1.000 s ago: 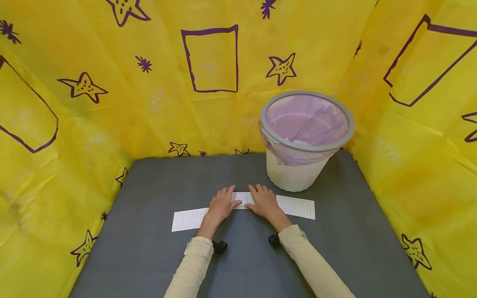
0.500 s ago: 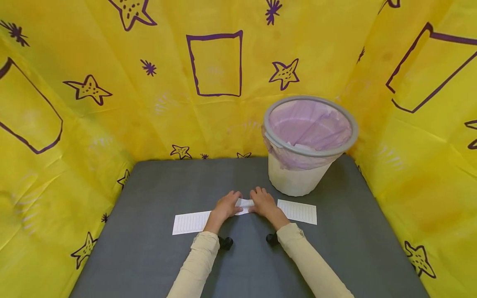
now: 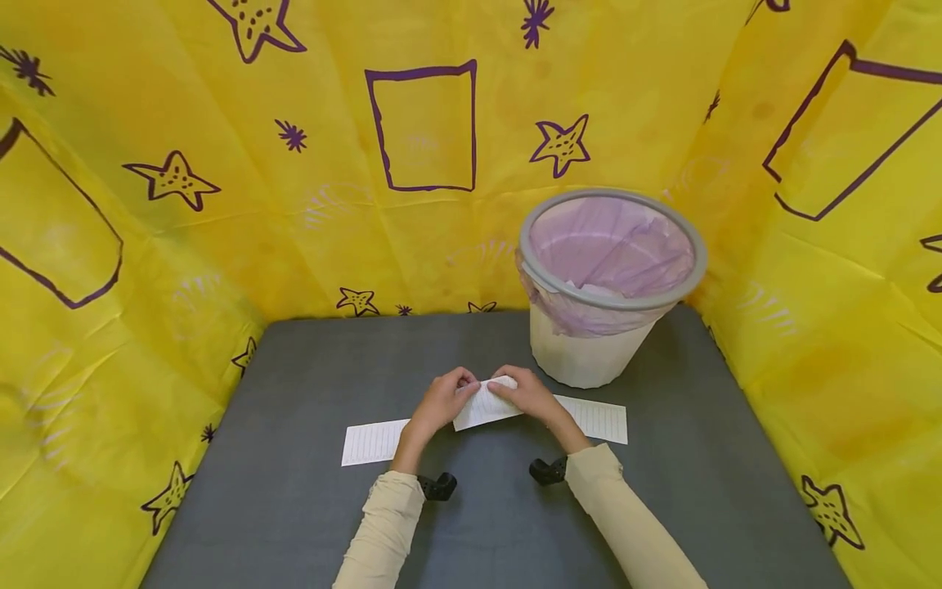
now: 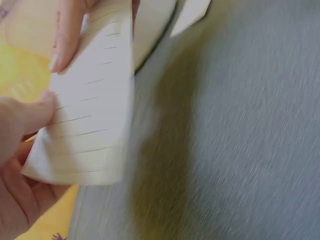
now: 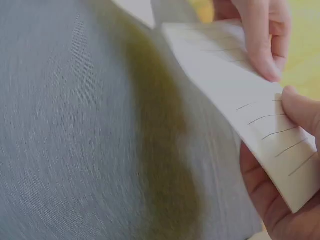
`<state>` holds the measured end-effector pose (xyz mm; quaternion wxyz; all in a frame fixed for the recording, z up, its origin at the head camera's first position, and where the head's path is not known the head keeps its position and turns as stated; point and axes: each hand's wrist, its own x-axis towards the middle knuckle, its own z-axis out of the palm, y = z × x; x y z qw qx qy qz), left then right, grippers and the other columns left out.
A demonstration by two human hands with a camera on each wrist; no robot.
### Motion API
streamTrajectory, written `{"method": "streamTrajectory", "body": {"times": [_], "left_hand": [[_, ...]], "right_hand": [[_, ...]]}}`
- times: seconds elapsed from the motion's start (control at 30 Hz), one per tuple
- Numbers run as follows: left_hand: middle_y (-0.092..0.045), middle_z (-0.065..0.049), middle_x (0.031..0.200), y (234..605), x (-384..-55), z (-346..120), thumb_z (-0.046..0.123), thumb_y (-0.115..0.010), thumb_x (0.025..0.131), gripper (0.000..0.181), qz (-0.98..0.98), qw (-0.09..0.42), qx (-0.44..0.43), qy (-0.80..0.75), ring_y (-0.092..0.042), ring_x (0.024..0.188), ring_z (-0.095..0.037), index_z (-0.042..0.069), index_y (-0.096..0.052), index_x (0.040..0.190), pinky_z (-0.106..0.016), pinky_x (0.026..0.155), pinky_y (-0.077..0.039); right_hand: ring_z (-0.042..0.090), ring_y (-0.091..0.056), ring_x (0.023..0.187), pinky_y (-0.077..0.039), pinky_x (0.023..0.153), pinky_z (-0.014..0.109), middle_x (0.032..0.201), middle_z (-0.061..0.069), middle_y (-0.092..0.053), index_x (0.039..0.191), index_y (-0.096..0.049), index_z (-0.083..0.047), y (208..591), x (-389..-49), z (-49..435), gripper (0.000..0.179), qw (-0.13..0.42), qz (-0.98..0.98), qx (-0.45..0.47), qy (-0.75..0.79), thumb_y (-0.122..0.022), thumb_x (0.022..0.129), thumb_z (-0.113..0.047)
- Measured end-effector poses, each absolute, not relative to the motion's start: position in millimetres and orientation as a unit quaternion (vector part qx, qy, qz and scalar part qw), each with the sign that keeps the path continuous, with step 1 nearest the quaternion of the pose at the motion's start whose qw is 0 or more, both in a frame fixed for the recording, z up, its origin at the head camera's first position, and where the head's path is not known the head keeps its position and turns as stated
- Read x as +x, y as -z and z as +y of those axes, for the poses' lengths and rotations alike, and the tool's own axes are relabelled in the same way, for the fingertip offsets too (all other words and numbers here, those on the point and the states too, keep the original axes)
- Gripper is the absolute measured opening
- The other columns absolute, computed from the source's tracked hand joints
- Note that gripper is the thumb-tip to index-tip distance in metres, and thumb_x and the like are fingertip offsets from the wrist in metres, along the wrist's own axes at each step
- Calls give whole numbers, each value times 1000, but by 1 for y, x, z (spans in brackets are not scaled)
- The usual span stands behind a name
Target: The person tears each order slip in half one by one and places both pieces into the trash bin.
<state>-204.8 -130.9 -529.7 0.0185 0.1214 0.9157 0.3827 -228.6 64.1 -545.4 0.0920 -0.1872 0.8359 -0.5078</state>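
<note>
A white paper strip with printed cross lines (image 3: 487,410) is lifted off the table between both hands, its lined side facing me. My left hand (image 3: 439,401) pinches it along the far edge, thumb on the lined face and fingers behind. Close beside it, my right hand (image 3: 533,396) grips the same edge, the two thumb tips nearly meeting. In the left wrist view the paper (image 4: 95,110) bows slightly. From the right wrist, the strip (image 5: 220,85) shows its long edge free above the table.
Two more lined paper strips lie flat, one on the left (image 3: 374,442) and one on the right (image 3: 599,420), each partly behind a forearm. A white bin (image 3: 577,356) with a purple liner stands at the back right of the grey table (image 3: 316,368). Yellow cloth walls (image 3: 324,229) surround it.
The hands went from lying flat over the middle strip to gripping it, then raised it off the table and tilted it. The side strips and bin stayed put.
</note>
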Motion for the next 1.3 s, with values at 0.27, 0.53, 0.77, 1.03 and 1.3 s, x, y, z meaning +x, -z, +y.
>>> {"method": "streamTrajectory", "body": {"times": [0.27, 0.53, 0.77, 1.03, 1.3], "left_hand": [[-69, -7, 89, 524, -198, -116, 20, -61, 96, 13, 905, -23, 108, -412, -61, 84, -19, 7, -66, 94, -34, 78, -50], [-72, -8, 95, 521, -195, -107, 17, -65, 93, 11, 889, -26, 83, -449, -65, 95, -23, 8, -70, 96, -40, 89, -50], [-74, -9, 94, 517, -192, -102, 19, -68, 91, 13, 879, -59, 69, -469, -67, 100, -26, 7, -72, 93, -45, 91, -50], [-75, -9, 86, 521, -187, -95, 12, -71, 87, 7, 862, -159, 41, -480, -69, 85, -25, 7, -73, 85, -39, 78, -54], [-75, -8, 89, 521, -186, -104, 16, -72, 86, 8, 839, -187, -9, -511, -68, 84, -24, 8, -73, 87, -35, 77, -50]], "right_hand": [[16, -60, 98, -45, 90, 33, 108, 7, -71, 98, -72, -10, 547, -217, 63, 21, 105, 821, -104, 551, -63, 94, -29], [11, -55, 79, -44, 71, 24, 99, 11, -69, 92, -70, -4, 544, -214, 67, 24, 77, 807, -69, 581, -65, 93, -28], [8, -55, 68, -45, 61, 23, 90, 8, -66, 91, -69, -2, 542, -214, 69, 27, 81, 787, -65, 609, -67, 92, -29], [8, -52, 55, -44, 51, 23, 71, -2, -59, 93, -66, 3, 549, -214, 67, 27, 122, 721, 19, 682, -66, 92, -24], [11, -47, 47, -38, 41, 24, 67, 1, -52, 95, -65, -1, 549, -213, 79, 26, 123, 751, 42, 647, -66, 92, -28]]}}
